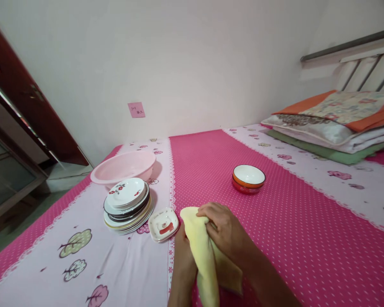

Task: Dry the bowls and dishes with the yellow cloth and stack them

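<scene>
1. the cloth [198, 249] is clamped in the right grip [222, 224] over the bed [307, 221]; the left grip's closure [183, 251] is hidden and cannot be told.
2. the small dish [163, 224] might be knocked by the left grip, being just beside it.

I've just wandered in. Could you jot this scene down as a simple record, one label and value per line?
Right hand: gripping a yellow cloth
Left hand: partly hidden behind the cloth; grip unclear
Beside left hand: small white dish
Left of dish: stacked plates, in front of a pink basin
Ahead, to the right: stacked bowls, orange above red
Far right: piled bedding
Underneath: patterned sheet
</scene>
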{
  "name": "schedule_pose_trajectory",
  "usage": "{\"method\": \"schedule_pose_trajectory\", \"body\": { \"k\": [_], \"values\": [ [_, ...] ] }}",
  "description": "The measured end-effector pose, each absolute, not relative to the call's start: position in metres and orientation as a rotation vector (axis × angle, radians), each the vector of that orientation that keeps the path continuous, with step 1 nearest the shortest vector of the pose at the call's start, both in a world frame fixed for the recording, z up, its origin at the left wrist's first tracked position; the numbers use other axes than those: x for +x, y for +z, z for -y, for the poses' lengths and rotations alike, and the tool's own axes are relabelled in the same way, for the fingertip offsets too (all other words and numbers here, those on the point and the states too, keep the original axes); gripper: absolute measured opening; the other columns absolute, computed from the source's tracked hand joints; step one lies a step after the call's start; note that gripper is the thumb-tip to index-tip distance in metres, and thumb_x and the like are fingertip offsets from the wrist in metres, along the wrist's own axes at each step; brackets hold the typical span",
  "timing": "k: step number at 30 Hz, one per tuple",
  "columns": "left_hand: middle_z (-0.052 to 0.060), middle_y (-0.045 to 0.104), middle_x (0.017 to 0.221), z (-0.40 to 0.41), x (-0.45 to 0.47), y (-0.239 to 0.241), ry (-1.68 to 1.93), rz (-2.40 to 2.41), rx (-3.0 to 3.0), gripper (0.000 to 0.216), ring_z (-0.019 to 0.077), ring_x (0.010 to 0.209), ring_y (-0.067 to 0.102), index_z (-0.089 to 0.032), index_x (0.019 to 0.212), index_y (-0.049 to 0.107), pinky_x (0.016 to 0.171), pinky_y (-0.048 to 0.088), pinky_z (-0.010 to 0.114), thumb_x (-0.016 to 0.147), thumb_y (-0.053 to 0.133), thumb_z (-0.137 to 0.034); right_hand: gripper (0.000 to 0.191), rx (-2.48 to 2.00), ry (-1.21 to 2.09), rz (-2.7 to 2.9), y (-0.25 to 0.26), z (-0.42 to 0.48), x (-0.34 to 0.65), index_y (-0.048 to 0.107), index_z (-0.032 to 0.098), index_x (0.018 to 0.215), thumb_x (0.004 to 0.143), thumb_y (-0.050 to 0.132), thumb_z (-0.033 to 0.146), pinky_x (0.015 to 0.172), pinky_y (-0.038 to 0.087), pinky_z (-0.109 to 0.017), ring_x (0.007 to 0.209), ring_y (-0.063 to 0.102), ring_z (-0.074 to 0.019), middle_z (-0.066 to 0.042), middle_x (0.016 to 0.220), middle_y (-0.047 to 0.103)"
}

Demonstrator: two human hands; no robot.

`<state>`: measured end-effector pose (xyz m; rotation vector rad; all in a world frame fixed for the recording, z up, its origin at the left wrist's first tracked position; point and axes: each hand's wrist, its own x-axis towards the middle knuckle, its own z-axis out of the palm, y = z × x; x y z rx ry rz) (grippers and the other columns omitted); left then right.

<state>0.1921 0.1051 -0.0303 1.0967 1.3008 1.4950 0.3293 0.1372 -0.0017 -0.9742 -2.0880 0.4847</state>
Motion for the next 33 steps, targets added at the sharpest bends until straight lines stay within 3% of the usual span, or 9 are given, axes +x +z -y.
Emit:
{"method": "schedule_pose_trajectory", "body": {
  "k": [4,9,12,17,21,24,27,30,33],
  "values": [
    [0.008,0.077,0.099,-0.102,0.198,-0.026,1.416,-1.246,1.072,0.030,0.0294,0.104,0.069,-0.017,0.104,0.073,0.093,0.054,0.038,0.077,0.078,-0.027,0.039,-1.102,0.464,2.011,-0.002,-0.141,0.336,0.069,0.018,0.110,0.085,0.046,-0.001,0.100,0.046,-0.046,0.109,0.061,-0.0246,-0.009,0.112,0.071],
    [0.008,0.077,0.094,-0.100,0.197,-0.018,1.361,-1.189,1.060,0.032,0.0305,0.100,0.069,-0.017,0.098,0.074,0.091,0.054,0.039,0.072,0.083,-0.033,0.062,-1.144,0.551,2.171,0.010,-0.126,0.339,0.058,0.020,0.143,0.084,0.047,0.002,0.118,0.035,-0.053,0.139,0.049,-0.0282,-0.011,0.148,0.058],
    [0.008,0.077,0.091,-0.098,0.193,-0.012,1.329,-1.180,0.990,0.038,0.0301,0.093,0.070,-0.016,0.100,0.073,0.083,0.055,0.038,0.069,0.084,-0.035,0.074,-1.034,0.702,2.237,0.025,-0.115,0.340,0.055,0.024,0.148,0.078,0.046,0.000,0.123,0.032,-0.051,0.145,0.045,-0.0250,-0.007,0.154,0.055],
    [0.009,0.078,0.092,-0.093,0.187,-0.006,1.293,-1.245,0.936,0.052,0.0297,0.088,0.070,-0.014,0.110,0.070,0.077,0.054,0.037,0.064,0.085,-0.033,0.054,-0.980,0.829,2.097,0.036,-0.113,0.340,0.062,0.023,0.135,0.085,0.052,0.006,0.113,0.043,-0.041,0.129,0.057,-0.0216,-0.006,0.138,0.064],
    [0.010,0.079,0.101,-0.091,0.187,-0.005,1.260,-1.232,1.078,0.049,0.0292,0.093,0.070,-0.014,0.113,0.072,0.082,0.054,0.036,0.067,0.082,-0.027,0.023,-0.975,0.757,2.045,0.026,-0.120,0.333,0.067,0.020,0.102,0.090,0.051,0.009,0.091,0.048,-0.037,0.102,0.063,-0.0208,-0.004,0.106,0.069],
    [0.011,0.079,0.107,-0.093,0.185,-0.003,1.261,-1.307,1.072,0.047,0.0293,0.097,0.070,-0.015,0.113,0.073,0.086,0.054,0.036,0.068,0.077,-0.025,0.019,-1.003,0.658,1.971,0.022,-0.124,0.333,0.063,0.020,0.094,0.096,0.046,0.012,0.078,0.046,-0.034,0.087,0.060,-0.0195,-0.004,0.092,0.064],
    [0.010,0.079,0.109,-0.095,0.182,-0.002,1.263,-1.408,1.041,0.045,0.0290,0.100,0.070,-0.017,0.114,0.075,0.088,0.053,0.037,0.070,0.068,-0.023,0.019,-1.003,0.558,1.784,0.026,-0.125,0.340,0.063,0.020,0.100,0.103,0.044,0.020,0.078,0.047,-0.033,0.087,0.061,-0.0188,-0.004,0.094,0.064],
    [0.008,0.078,0.107,-0.096,0.179,-0.004,1.258,-1.395,1.036,0.043,0.0286,0.100,0.070,-0.018,0.111,0.075,0.087,0.053,0.036,0.070,0.065,-0.024,0.022,-0.939,0.715,1.786,0.030,-0.122,0.345,0.065,0.023,0.113,0.105,0.044,0.023,0.082,0.050,-0.030,0.095,0.065,-0.0174,-0.003,0.105,0.069],
    [0.008,0.078,0.106,-0.093,0.179,-0.005,1.236,-1.309,1.027,0.041,0.0287,0.099,0.069,-0.016,0.109,0.074,0.088,0.053,0.036,0.069,0.068,-0.025,0.045,-0.893,0.873,2.018,0.031,-0.118,0.344,0.063,0.025,0.130,0.092,0.046,0.008,0.105,0.047,-0.035,0.121,0.062,-0.0196,-0.004,0.131,0.067]
  ]
}}
